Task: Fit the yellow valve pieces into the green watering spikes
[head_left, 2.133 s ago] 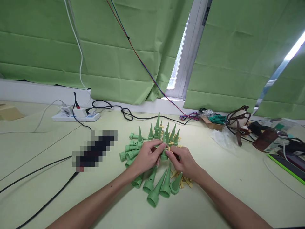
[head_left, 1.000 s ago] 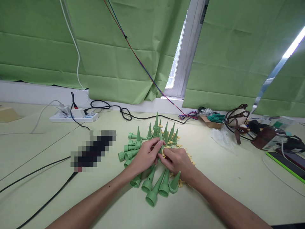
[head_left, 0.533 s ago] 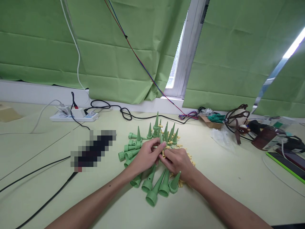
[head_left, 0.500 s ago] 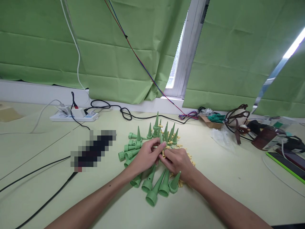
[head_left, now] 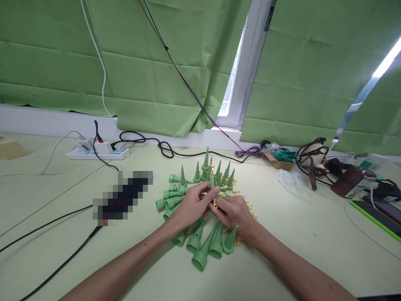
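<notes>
My left hand [head_left: 198,200] is closed, its thumb and fingers pinching a green plant watering spike [head_left: 212,182] whose tip points up. From between my two hands pokes a small yellow valve [head_left: 215,204], apparently fitted to that spike. My right hand [head_left: 233,209] is curled against the same piece from the right, and its fingertips are mostly hidden. Several green spikes [head_left: 200,259] lie on the near side of my hands, wide ends facing me. Behind my hands, other spikes [head_left: 205,161] stand upright. Loose yellow valves [head_left: 250,207] are scattered beside my right hand.
On the pale table [head_left: 282,259], a pixelated dark object [head_left: 123,198] with a cable lies to the left. A white power strip [head_left: 97,154] sits at the back. Along the right are a small cardboard box [head_left: 275,161], a clear plastic bag [head_left: 293,182] and a green-edged phone [head_left: 376,219].
</notes>
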Demonstrator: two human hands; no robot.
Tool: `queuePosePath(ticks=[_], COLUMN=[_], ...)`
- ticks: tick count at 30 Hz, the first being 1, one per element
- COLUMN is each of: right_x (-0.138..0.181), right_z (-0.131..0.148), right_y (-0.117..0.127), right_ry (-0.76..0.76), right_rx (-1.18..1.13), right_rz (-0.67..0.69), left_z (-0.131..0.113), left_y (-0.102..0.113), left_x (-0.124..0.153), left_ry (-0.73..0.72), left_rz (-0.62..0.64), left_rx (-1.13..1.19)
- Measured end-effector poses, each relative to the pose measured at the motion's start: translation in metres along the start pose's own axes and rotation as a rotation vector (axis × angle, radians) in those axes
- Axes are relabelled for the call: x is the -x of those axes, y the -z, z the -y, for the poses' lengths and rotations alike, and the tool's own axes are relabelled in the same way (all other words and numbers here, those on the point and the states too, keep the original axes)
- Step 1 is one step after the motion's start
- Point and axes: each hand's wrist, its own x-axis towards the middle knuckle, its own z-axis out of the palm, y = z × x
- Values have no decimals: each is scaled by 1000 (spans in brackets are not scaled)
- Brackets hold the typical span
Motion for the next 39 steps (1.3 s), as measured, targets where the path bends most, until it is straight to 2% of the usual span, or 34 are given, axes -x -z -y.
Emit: queuePosePath(ticks=[17,26,35,39], right_x=[-1,-1,-1,-3], right_z=[1,0,-2,-10], right_y=[-1,-2,5,12], right_ry=[-7,-20,-123,-204], right_rx=[21,-3,-181,-226], right_rz=[-31,-19,54,-31], left_z=[-1,-1,-7,-7], left_y=[-1,-1,5,9], left_x=[1,1,0,-1], left_ry=[21,-13,-127,-137], left_rz=[-21,-53,-162,-155], left_rx=[-6,-66,-231,-348])
